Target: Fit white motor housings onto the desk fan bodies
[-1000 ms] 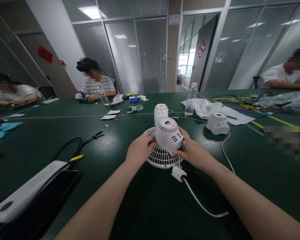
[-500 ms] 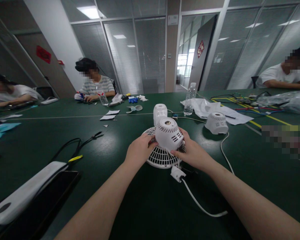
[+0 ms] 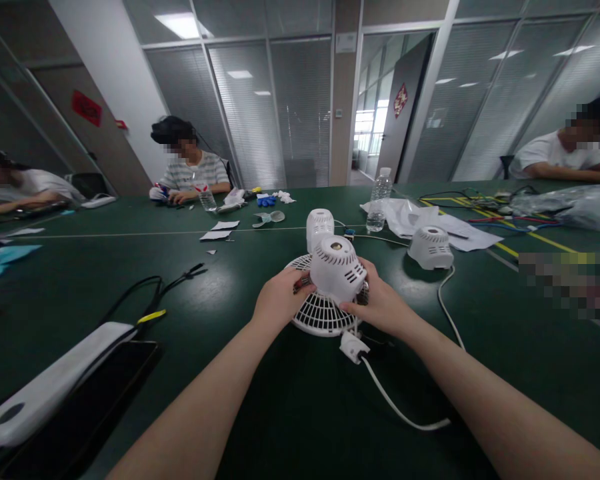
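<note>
A white, vented fan motor housing (image 3: 337,270) sits between my two hands, above a round white fan grille (image 3: 325,319). My left hand (image 3: 280,293) is closed at the housing's left side, and a small dark and reddish part shows by its fingers. On the right side, my right hand (image 3: 383,299) grips the housing with the thumb at its lower front. Part of the grille is hidden by the hands and housing. Just below the grille lies a small white piece (image 3: 354,347) with a white cord (image 3: 400,410) running from it.
Behind the housing stands another white housing (image 3: 320,225); a third housing (image 3: 431,247) lies to the right. A water bottle (image 3: 379,200) and crumpled paper (image 3: 405,215) are farther back. At left lie a black phone (image 3: 95,400) and a white device (image 3: 55,383). Several people sit around the table.
The hands and housing hold almost the same place. A bit more of the dark, reddish part shows by my left fingers. The view has shifted slightly.
</note>
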`<state>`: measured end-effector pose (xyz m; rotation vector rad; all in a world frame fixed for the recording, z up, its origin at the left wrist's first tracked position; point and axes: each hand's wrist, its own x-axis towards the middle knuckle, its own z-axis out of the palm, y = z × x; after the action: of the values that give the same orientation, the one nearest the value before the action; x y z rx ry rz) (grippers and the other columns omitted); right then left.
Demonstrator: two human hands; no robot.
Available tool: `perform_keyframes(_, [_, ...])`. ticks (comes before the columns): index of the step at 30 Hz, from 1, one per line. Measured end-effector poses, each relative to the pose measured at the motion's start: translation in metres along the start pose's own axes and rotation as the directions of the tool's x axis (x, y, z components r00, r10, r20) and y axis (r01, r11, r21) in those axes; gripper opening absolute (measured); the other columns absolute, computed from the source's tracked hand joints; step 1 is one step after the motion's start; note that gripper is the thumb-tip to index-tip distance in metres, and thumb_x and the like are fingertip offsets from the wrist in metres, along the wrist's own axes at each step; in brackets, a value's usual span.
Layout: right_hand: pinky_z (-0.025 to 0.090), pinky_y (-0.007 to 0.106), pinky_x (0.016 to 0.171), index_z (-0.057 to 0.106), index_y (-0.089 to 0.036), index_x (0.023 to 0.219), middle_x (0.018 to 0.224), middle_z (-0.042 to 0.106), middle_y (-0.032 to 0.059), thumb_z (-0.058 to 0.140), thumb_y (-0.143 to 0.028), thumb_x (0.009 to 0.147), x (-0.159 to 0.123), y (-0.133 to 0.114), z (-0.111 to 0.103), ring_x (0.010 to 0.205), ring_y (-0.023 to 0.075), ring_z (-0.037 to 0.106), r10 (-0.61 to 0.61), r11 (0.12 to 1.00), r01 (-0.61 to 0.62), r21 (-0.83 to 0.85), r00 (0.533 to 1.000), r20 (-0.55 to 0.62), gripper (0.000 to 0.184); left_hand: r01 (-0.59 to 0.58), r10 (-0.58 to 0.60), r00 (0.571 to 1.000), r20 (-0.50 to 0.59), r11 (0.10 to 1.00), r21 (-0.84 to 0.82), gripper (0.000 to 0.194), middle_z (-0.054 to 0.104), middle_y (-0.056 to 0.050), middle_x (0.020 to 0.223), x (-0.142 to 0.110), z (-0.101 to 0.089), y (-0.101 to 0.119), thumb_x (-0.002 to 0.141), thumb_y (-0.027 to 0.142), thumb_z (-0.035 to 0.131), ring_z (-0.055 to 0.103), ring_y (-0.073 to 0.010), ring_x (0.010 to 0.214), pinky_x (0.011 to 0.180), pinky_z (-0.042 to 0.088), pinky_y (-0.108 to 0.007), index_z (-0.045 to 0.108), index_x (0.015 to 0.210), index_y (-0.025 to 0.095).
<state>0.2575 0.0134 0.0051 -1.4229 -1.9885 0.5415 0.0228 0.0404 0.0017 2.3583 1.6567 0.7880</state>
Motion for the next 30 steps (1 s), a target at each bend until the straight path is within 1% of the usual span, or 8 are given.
perform_keyframes(5, [0.045,0.051,0.100,0.018,-0.024,0.149,0.137,0.053,0.0150,0.074,-0.044,0.071,0.000,0.002,0.005,0.120,0.0329,0.056,0.000,1.000,-0.001,-0.013,1.000,-0.026,0.098,-0.012,0.012,1.000,-0.001,1.000,-0.024,0.033,0.067,-0.002,0.094,0.002,0.003,-0.005,0.087,0.039,0.058,0.062,-0.0177,0.081,0.071,0.047,-0.029,0.067,0.116,0.026])
perform_keyframes(10, [0.045,0.050,0.099,0.020,-0.023,0.146,0.138,0.051,0.0142,0.074,-0.047,0.071,-0.003,-0.004,0.010,0.122,0.0326,0.054,-0.011,0.997,0.005,-0.071,0.996,-0.087,0.095,-0.025,0.025,1.000,0.006,0.999,-0.029,0.032,0.066,-0.002,0.086,0.003,0.003,-0.009,0.088,0.039,0.057,0.059,-0.0165,0.074,0.066,0.045,-0.028,0.068,0.116,0.027])
perform_keyframes(14, [0.045,0.048,0.100,0.025,-0.023,0.143,0.137,0.051,0.0132,0.071,-0.042,0.074,-0.007,-0.014,0.015,0.122,0.0315,0.054,-0.037,0.994,0.022,-0.105,0.989,-0.143,0.086,-0.040,0.040,0.999,0.018,0.998,-0.041,0.036,0.065,-0.001,0.086,0.002,-0.001,-0.010,0.087,0.039,0.058,0.059,-0.0161,0.074,0.066,0.045,-0.028,0.066,0.120,0.027])
perform_keyframes(17, [0.046,0.048,0.099,0.027,-0.021,0.142,0.134,0.053,0.0140,0.070,-0.040,0.073,-0.010,-0.020,0.016,0.120,0.0312,0.054,-0.037,0.992,0.017,-0.125,0.986,-0.161,0.084,-0.087,0.086,0.996,-0.023,0.994,-0.063,0.035,0.065,-0.002,0.092,-0.001,-0.005,-0.013,0.087,0.039,0.058,0.060,-0.0163,0.079,0.070,0.046,-0.027,0.067,0.117,0.026])
perform_keyframes(19, [0.045,0.047,0.099,0.028,-0.020,0.142,0.133,0.054,0.0142,0.071,-0.040,0.073,-0.011,-0.022,0.016,0.120,0.0308,0.054,-0.039,0.990,0.017,-0.138,0.986,-0.163,0.083,-0.053,0.047,0.997,-0.066,0.995,-0.088,0.031,0.065,-0.002,0.091,-0.001,-0.007,-0.017,0.087,0.038,0.057,0.060,-0.0158,0.079,0.070,0.046,-0.027,0.069,0.112,0.026])
perform_keyframes(21, [0.045,0.046,0.099,0.029,-0.019,0.141,0.132,0.055,0.0143,0.071,-0.040,0.072,-0.011,-0.024,0.014,0.119,0.0302,0.055,-0.038,0.989,0.014,-0.145,0.986,-0.161,0.083,0.036,-0.049,0.993,-0.109,0.992,-0.123,0.026,0.065,-0.002,0.089,0.000,-0.007,-0.024,0.087,0.035,0.055,0.059,-0.0149,0.076,0.071,0.047,-0.026,0.070,0.107,0.025])
perform_keyframes(24, [0.046,0.044,0.098,0.030,-0.017,0.141,0.129,0.056,0.0150,0.070,-0.042,0.072,-0.015,-0.024,0.009,0.116,0.0293,0.057,-0.014,0.989,-0.007,-0.145,0.990,-0.144,0.083,0.092,-0.113,0.981,-0.160,0.987,-0.133,0.026,0.067,-0.004,0.094,0.002,-0.005,-0.036,0.090,0.032,0.049,0.061,-0.0156,0.082,0.075,0.048,-0.028,0.069,0.103,0.021])
perform_keyframes(30, [0.046,0.046,0.099,0.030,-0.018,0.140,0.127,0.057,0.0149,0.070,-0.044,0.072,-0.044,-0.016,-0.010,0.116,0.0300,0.058,0.021,0.985,-0.048,-0.166,0.987,-0.162,0.083,0.154,-0.172,0.979,-0.106,0.976,-0.156,0.024,0.071,-0.003,0.096,0.006,0.007,-0.053,0.089,0.029,0.049,0.064,-0.0175,0.085,0.078,0.051,-0.030,0.070,0.097,0.022])
